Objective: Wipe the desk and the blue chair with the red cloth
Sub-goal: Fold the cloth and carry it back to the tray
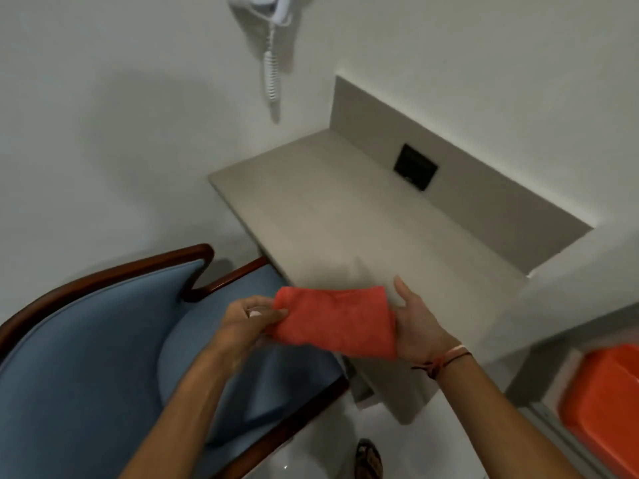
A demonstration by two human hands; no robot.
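The fingers [273, 314] of the left hand [247, 324] are pressed together, pinching one short edge of the red cloth [337, 321]. The right hand [416, 326] lies open with its palm turned inward, thumb raised, fingers hidden beneath the far edge of the cloth, which they appear to support rather than clamp. Between the two hands the cloth is held flat and folded into a thick pad, apparently to give a firm wiping face; it hangs in the air, touching neither surface.

Just beyond the fingers lies the pale worktop [345, 209], bare, with a low back panel carrying a dark wall socket [416, 166]. Below and to the left of the fingers stands the blue chair [103, 340], its wooden frame [114, 267] curving round the padded back and its seat partly tucked under the worktop edge. Neither shows any sign of wiping, so the task seems to be at its start.

Farther out, a white wall-mounted appliance with a coiled cord [271, 74] hangs above; an orange bin [605, 406] sits at the far right.
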